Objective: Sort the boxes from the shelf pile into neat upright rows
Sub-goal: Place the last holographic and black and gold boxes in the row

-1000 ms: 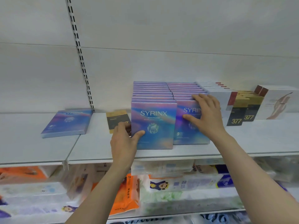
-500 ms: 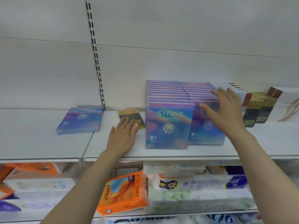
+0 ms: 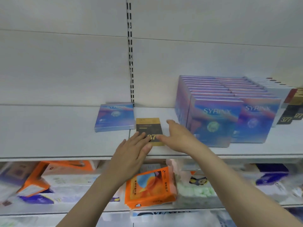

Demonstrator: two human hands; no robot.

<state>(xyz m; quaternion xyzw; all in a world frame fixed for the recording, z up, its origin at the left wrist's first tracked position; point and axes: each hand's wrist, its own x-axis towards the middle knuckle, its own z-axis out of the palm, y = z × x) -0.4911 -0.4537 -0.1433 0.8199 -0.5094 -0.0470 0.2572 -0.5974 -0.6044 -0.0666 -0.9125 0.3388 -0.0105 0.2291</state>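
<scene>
A black and gold "377" box (image 3: 148, 126) lies flat on the white shelf (image 3: 65, 141) near its front edge. My left hand (image 3: 134, 148) has its straight fingers on the box's near left corner. My right hand (image 3: 178, 136) is spread open at the box's right side, thumb near its lower right corner. A blue SYRINX box (image 3: 114, 117) lies flat to the left. Two upright rows of SYRINX boxes (image 3: 213, 123) stand to the right.
Upright white boxes (image 3: 275, 90) and black "377" boxes (image 3: 288, 117) stand at the far right. A slotted upright (image 3: 130, 54) runs up the back wall. On the lower shelf lie orange packs (image 3: 147, 187) and tissue packs.
Both hands left the upright SYRINX rows and moved left to the flat "377" box. The view has swung left and closer.
</scene>
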